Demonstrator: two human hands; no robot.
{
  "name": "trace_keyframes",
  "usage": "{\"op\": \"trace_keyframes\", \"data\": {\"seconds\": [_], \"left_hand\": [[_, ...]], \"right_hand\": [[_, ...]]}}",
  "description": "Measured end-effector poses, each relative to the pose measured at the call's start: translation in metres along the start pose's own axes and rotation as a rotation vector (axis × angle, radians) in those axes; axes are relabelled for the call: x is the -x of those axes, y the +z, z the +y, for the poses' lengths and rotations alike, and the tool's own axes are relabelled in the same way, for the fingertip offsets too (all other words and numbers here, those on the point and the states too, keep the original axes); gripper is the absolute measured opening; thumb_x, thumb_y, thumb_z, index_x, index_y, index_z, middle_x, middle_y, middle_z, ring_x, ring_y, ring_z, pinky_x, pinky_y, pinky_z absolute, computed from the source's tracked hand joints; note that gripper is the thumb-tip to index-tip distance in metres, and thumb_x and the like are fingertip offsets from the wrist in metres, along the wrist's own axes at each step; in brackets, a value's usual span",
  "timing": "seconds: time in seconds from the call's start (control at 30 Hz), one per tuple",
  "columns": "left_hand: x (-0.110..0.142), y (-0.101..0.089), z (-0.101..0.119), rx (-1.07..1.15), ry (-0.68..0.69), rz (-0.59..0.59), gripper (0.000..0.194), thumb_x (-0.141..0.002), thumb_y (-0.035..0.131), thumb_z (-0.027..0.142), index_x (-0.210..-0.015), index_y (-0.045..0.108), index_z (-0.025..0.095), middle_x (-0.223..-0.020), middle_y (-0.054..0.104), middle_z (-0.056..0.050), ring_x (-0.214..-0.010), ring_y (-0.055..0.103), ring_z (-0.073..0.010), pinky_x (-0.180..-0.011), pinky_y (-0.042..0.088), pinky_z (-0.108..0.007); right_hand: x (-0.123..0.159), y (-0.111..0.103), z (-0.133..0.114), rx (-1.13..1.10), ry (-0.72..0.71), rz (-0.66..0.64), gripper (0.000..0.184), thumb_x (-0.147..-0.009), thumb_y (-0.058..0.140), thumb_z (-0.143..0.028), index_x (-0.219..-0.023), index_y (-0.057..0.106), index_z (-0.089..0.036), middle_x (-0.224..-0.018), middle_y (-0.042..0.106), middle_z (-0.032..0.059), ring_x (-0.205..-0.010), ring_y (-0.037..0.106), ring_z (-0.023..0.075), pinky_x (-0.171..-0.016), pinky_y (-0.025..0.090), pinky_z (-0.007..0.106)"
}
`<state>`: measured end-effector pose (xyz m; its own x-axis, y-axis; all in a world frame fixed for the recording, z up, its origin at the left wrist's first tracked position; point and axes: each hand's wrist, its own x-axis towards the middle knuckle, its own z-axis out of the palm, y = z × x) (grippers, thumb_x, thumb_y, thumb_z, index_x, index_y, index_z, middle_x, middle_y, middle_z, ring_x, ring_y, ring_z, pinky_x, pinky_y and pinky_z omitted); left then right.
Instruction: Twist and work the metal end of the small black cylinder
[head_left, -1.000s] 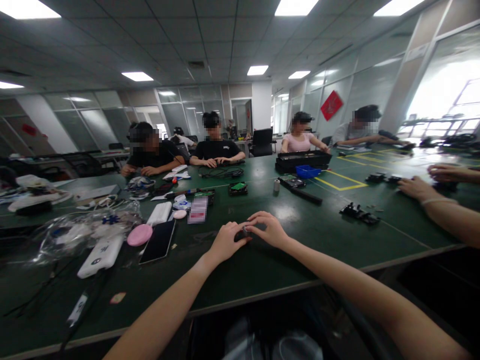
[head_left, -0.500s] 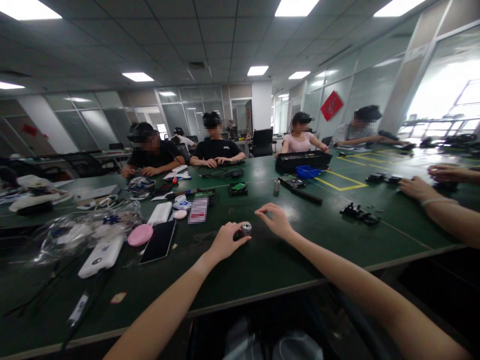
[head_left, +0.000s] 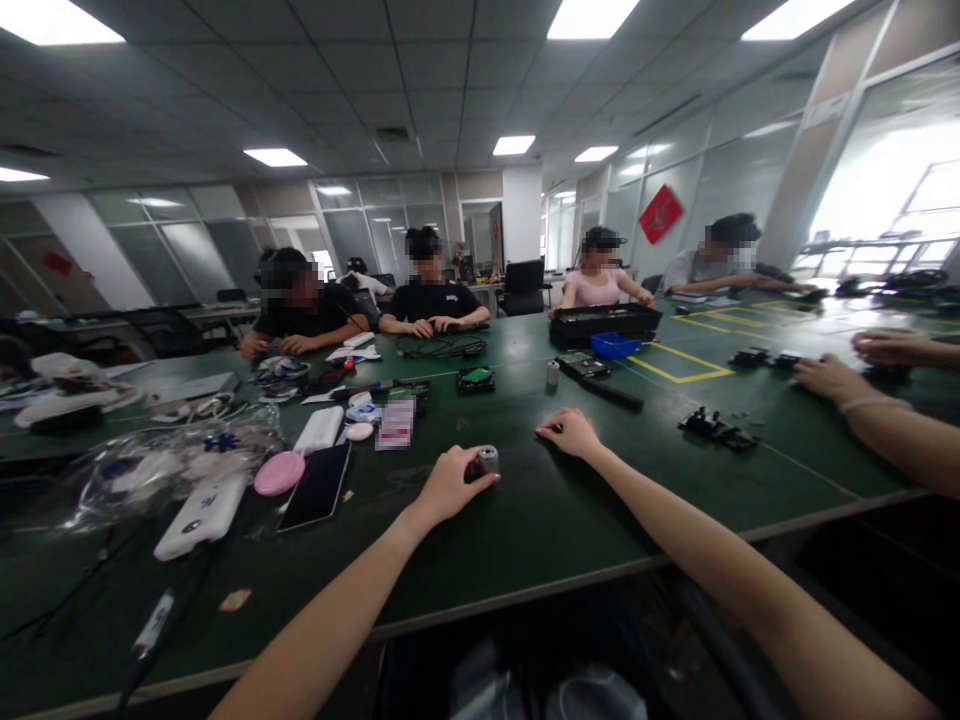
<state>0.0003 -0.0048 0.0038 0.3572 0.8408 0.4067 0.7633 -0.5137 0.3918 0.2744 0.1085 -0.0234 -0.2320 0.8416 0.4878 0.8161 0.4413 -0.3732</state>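
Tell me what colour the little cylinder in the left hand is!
The cylinder in the left hand is silvery grey, best seen in the head view.

Left fingers (head_left: 484,482) hide part of the silver cylinder (head_left: 490,459); well right of the right fingers (head_left: 560,416), the edge crops a co-worker's forearm (head_left: 907,431).

two cylinders (head_left: 490,459), one blue tray (head_left: 615,347)

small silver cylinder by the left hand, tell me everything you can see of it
The small silver cylinder looks metallic, with a shiny rounded side and a round top face that has a darker centre. It appears roughly upright, over the green table. The left hand holds it, thumb across the near side; its lower end is hidden.
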Motion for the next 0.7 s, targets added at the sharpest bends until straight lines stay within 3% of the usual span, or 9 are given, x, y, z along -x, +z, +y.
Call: {"op": "trace_keyframes", "data": {"seconds": [0.47,0.7], "left_hand": [[0.000,0.000,-0.003,0.023,-0.002,-0.008,0.051,-0.083,0.066,0.047,-0.128,0.056,0.025,-0.093,0.064,-0.004,-0.086,0.061,-0.0220,-0.080,0.046,-0.034],[0.001,0.000,-0.004,0.026,0.008,-0.002,0.051,-0.084,0.066,0.045,-0.129,0.055,0.025,-0.096,0.066,-0.005,-0.088,0.061,-0.0226,-0.081,0.046,-0.034]], "right_hand": [[-0.001,0.001,-0.002,-0.101,-0.007,-0.135,0.024,-0.095,0.054,-0.030,-0.116,0.058,-0.018,-0.120,0.059,0.0081,-0.099,0.062,0.0205,-0.084,0.053,0.040],[0.002,-0.004,-0.020,-0.265,-0.049,-0.022,0.026,-0.095,0.055,-0.030,-0.117,0.057,-0.017,-0.119,0.059,0.0081,-0.098,0.062,0.0208,-0.083,0.054,0.040]]}}
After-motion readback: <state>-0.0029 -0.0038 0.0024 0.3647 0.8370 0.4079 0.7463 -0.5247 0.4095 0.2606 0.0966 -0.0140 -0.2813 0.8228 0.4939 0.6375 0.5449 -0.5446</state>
